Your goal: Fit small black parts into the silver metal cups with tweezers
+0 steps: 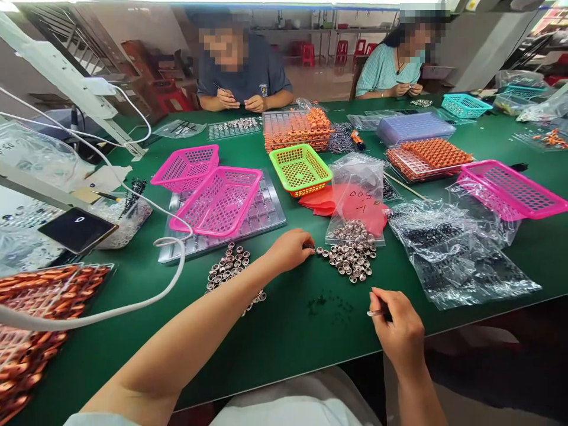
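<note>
My left hand [290,249] is over the middle of the green table [284,331], its thumb and fingertips curled together at the left edge of a pile of small round metal parts [352,254]. Whatever those fingertips pinch is too small to make out. Nearer the table's front edge, my right hand [393,316] is closed around a small metallic piece [374,313] that pokes out between thumb and fingers. A second group of round metal parts [228,264] lies partly behind my left forearm. Small dark bits [331,309] are scattered between my hands.
Pink baskets [217,201] rest left on a clear tray [270,204]. A green basket [300,170], a marked plastic bag [357,195] and crumpled bags [457,254] lie beyond and to the right. A white cable [175,278] loops at left. Two people sit across the table.
</note>
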The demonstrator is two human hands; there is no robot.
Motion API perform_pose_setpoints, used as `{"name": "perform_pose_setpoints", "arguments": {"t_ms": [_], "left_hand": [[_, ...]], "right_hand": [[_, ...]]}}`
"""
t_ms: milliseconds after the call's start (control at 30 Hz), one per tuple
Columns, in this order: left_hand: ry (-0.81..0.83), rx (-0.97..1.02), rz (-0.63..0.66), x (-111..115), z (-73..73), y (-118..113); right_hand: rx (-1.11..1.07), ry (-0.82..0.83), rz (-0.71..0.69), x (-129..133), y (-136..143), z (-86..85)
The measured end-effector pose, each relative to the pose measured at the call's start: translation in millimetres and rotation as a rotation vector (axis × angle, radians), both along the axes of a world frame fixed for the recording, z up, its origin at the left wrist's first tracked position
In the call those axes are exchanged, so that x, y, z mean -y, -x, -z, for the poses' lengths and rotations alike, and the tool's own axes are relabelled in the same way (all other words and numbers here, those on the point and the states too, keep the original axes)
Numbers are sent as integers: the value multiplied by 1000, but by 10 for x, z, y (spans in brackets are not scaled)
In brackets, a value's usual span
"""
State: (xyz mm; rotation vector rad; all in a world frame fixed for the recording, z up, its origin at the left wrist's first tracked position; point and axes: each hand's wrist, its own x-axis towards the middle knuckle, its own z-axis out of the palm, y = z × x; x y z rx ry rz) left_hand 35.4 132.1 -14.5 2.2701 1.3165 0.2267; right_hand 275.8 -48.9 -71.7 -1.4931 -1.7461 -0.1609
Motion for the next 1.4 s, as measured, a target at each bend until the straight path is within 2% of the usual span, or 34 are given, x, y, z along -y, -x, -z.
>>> {"name": "perform_pose_setpoints", "arguments": {"t_ms": [167,333,433,533,633,733,900,1033,1233,1400], "left_hand": [[-21,56,-31,187,-108,88],[18,200,-44,759,-194,313],[64,320,-12,1139,-173,374],[92,377,8,1348,-97,343],[103,437,-11,1388,18,298],[110,499,-20,1375,117,287],[163,555,-37,1347,148,310],[194,597,-74,1305,122,331],[254,604,-144,1270,112,348],[278,611,-176,1267,111,342]], "right_hand": [[-53,3,14,10,18,-17],[-181,-14,22,73,1,-46],[-381,-2,66,127,2,-64],[-676,12,8,121,72,-136],[-886,63,-130,59,201,-243],[-1052,132,-196,21,315,-308],[-1272,269,-220,76,351,-263],[-1255,348,-191,112,305,-205],[-1167,475,-14,159,335,-242],[-977,450,56,261,430,-256]]}}
